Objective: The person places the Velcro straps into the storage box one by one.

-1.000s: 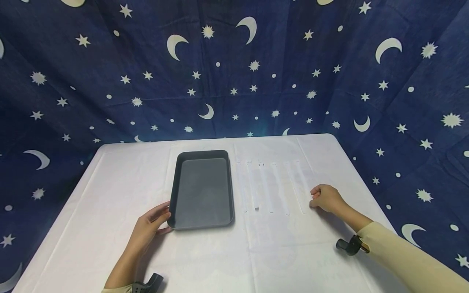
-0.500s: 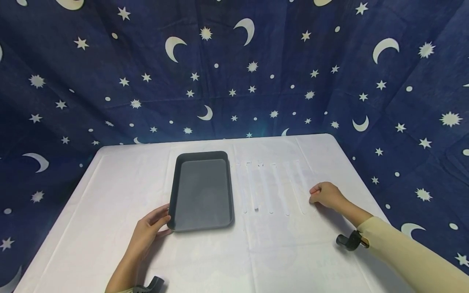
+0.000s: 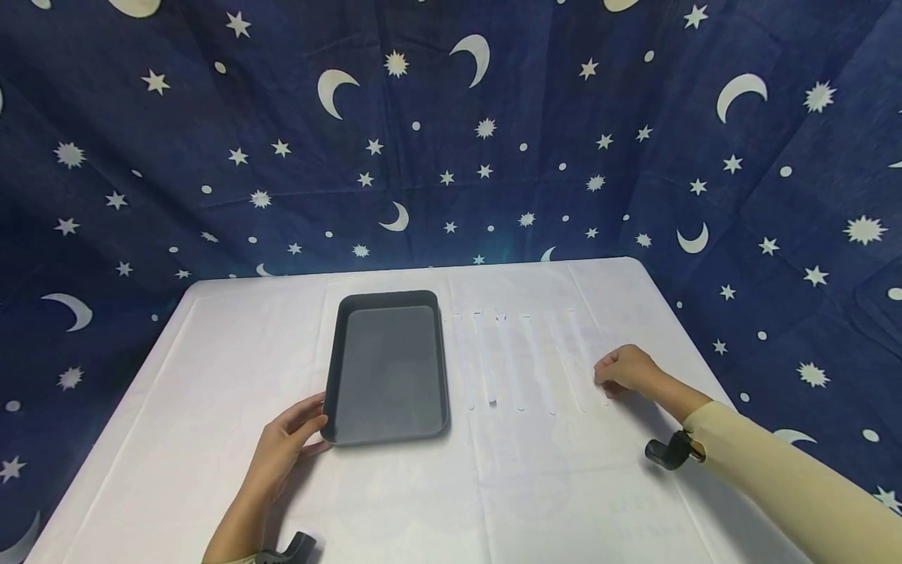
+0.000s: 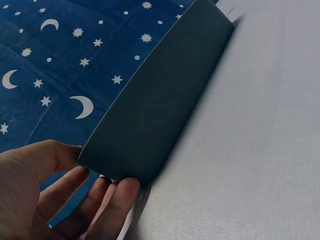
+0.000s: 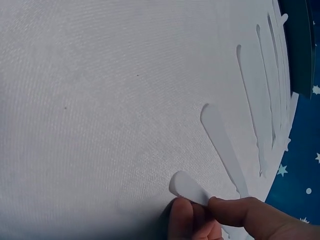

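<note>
A dark grey rectangular tray (image 3: pixel 387 372) stands on the white table. At its near left corner, my left hand (image 3: pixel 278 442) holds the tray with thumb and fingers. The left wrist view shows the tray's outer wall (image 4: pixel 157 100) beside the fingertips. Right of the tray, several long thin white plastic knives (image 3: pixel 539 364) lie side by side, faint against the cloth. My right hand (image 3: pixel 630 370) is at the right end of this row. In the right wrist view, thumb and fingers pinch one white plastic knife (image 5: pixel 186 186) near its rounded end; the hand hides the rest.
A white cloth covers the table (image 3: pixel 535 501). Behind it and at both sides hangs a dark blue curtain (image 3: pixel 430 102) with moons and stars. Black camera mounts sit at the left wrist (image 3: pixel 289 548) and right wrist (image 3: pixel 669 450).
My right hand has shifted slightly away from me, and its fingers have closed more tightly together. The left hand and the tray stay in place.
</note>
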Available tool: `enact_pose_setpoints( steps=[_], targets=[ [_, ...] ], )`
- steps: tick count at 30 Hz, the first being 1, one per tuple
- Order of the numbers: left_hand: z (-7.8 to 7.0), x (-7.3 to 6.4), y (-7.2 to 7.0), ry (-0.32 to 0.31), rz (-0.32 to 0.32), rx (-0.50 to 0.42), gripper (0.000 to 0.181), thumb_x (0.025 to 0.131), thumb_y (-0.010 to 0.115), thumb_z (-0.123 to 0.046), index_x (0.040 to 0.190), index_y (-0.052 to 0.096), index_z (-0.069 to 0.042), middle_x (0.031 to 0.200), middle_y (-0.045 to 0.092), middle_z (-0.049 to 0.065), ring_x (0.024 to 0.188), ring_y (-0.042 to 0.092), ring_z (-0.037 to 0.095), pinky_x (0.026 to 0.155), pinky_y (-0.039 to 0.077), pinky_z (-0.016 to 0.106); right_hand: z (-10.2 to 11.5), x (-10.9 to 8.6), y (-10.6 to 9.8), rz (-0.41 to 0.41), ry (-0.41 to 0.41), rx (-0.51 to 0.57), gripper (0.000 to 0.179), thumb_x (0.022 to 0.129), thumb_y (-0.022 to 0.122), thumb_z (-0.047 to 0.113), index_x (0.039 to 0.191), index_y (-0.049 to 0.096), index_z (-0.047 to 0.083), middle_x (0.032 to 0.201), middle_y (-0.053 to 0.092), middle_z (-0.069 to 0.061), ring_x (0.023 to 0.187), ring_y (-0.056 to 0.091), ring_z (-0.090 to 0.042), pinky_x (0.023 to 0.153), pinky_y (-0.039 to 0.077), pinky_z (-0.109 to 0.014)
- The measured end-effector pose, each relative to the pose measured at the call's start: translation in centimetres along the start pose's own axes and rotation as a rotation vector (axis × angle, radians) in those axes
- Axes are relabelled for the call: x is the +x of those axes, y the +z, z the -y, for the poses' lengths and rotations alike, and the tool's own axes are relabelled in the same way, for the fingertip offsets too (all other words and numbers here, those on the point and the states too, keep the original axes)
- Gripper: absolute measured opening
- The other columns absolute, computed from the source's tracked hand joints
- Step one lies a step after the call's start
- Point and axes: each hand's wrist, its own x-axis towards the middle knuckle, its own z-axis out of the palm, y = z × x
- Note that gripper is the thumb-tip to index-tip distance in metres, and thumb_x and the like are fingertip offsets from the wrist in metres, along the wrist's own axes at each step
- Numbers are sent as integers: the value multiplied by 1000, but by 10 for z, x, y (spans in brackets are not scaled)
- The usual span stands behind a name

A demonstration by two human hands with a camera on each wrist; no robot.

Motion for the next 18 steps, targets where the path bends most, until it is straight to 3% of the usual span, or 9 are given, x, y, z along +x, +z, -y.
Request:
enact_pose_setpoints(
  steps=[9,18],
  targets=[
    [1,0,0,6,-3,5,49,98,62,-20,143,47,-5,142,51,22,118,63,24,85,63,30,-3,6,-6,77,2,123,18,80,65,-2,93,64,-14,69,66,-10,57,64,-13,56,62,-24],
    [0,0,0,15,1,8,49,98,61,-18,143,48,-5,141,51,23,126,55,36,85,62,30,5,0,-9,117,70,197,26,84,63,-6,106,59,-19,73,65,-7,57,63,-10,58,63,-24]
  ],
)
